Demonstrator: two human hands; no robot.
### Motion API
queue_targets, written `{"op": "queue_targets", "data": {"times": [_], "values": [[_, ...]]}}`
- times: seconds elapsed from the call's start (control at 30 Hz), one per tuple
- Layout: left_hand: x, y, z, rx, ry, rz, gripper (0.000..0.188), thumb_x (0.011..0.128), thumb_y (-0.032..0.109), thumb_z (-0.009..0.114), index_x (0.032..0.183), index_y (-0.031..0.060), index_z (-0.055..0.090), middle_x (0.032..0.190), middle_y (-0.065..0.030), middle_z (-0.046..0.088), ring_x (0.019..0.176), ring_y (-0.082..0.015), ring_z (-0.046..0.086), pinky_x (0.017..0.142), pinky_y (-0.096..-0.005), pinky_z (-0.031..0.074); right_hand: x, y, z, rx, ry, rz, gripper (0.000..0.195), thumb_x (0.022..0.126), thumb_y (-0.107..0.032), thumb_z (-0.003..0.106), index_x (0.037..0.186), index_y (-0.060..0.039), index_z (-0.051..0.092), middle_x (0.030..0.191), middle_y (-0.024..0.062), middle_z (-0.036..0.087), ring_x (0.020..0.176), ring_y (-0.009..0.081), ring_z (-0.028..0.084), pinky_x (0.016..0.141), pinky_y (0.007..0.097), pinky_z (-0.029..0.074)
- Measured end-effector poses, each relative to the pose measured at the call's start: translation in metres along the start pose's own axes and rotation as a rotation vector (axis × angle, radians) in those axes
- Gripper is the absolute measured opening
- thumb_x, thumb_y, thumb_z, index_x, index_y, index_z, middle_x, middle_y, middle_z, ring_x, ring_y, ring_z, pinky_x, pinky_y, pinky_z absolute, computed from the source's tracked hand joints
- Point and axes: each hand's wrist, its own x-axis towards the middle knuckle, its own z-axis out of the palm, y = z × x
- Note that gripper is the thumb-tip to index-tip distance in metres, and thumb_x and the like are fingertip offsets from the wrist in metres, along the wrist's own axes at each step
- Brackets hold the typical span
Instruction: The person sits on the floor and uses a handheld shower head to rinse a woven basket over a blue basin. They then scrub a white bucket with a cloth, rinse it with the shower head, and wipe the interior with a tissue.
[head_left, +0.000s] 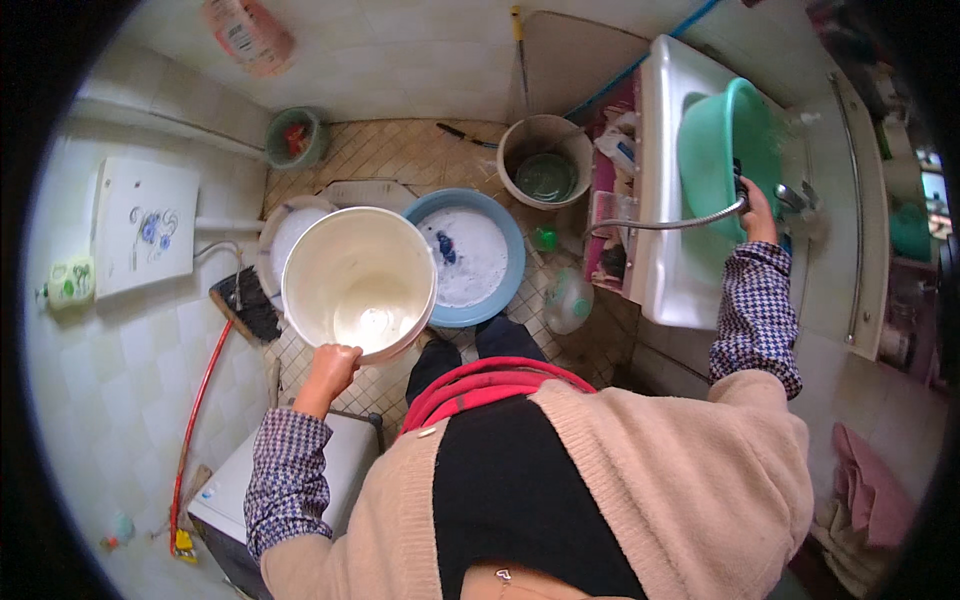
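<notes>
My left hand (330, 375) grips the near rim of a cream plastic bucket (352, 277), tilted so that its wet-looking inside shows. The bucket overlaps the edge of a blue basin (517, 262) on the floor, which holds foamy water and a dark blue item (446, 246). At the right, my right hand (757, 210) is closed around the dark handle of a shower head on a metal hose (675, 223). That hand is beside a green plastic basin (701, 157) in the white sink (664, 300). The shower head itself is mostly hidden.
Another bucket with water (502, 161) stands by the sink cabinet. A clear plastic bottle (568, 300) lies near my feet. Behind the cream bucket is a second basin (268, 232). A broom with a red handle (201, 390) leans at the left, near a white-topped appliance (345, 457).
</notes>
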Motion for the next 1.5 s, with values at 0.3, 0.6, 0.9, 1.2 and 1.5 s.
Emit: {"op": "queue_targets", "data": {"times": [0.3,0.6,0.9,1.2,1.5], "values": [[0.026,0.015,-0.009,-0.073,-0.017,0.056,0.009,0.063,0.010,0.065,0.064,0.0081,0.056,0.062,-0.0124,0.059,0.061,-0.0302,0.059,0.054,-0.0410,0.045,-0.036,0.006,0.020,-0.260,0.169,-0.087,0.028,0.082,-0.031,0.058,0.073,-0.0042,0.057,0.061,0.0059,0.055,0.047,0.0169,0.054,0.041,0.0277,0.046],[0.050,0.028,-0.024,-0.030,-0.054,0.132,0.009,0.064,0.012,0.066,0.067,0.0089,0.058,0.062,-0.0119,0.059,0.062,-0.0301,0.059,0.054,-0.0413,0.046,-0.180,0.001,0.089,-0.683,0.278,-1.137,0.022,0.085,-0.013,0.051,0.097,0.0029,0.060,0.092,0.0159,0.062,0.082,0.0192,0.060,0.069,0.0295,0.047],[0.066,0.041,-0.056,-0.020,-0.005,0.227,0.012,0.067,0.017,0.066,0.071,0.0102,0.056,0.064,-0.0093,0.059,0.065,-0.0285,0.060,0.056,-0.0403,0.046,-0.281,0.230,0.213,-0.706,-0.637,0.463,0.091,0.076,-0.055,0.059,0.133,0.0077,0.025,0.127,0.0290,0.039,0.120,0.0332,0.039,0.087,0.0465,0.044],[0.022,0.027,-0.083,0.008,0.347,0.053,0.047,0.063,0.015,0.071,0.108,0.0113,0.055,0.105,-0.0122,0.058,0.101,-0.0252,0.055,0.085,-0.0340,0.042,-0.319,0.304,0.247,-0.334,-0.593,0.509,0.046,0.069,0.001,0.050,0.113,0.0080,0.038,0.092,0.0217,0.057,0.073,0.0323,0.064,0.061,0.0434,0.056],[0.014,-0.056,-0.039,-1.277,0.518,-0.548,0.071,0.065,0.009,0.064,0.128,-0.0005,0.032,0.119,-0.0131,0.049,0.108,-0.0237,0.049,0.091,-0.0323,0.039,-0.369,0.300,0.266,-0.361,-0.628,0.397,0.051,0.074,-0.008,0.056,0.119,0.0058,0.037,0.100,0.0223,0.058,0.078,0.0318,0.064,0.061,0.0413,0.056]]}}
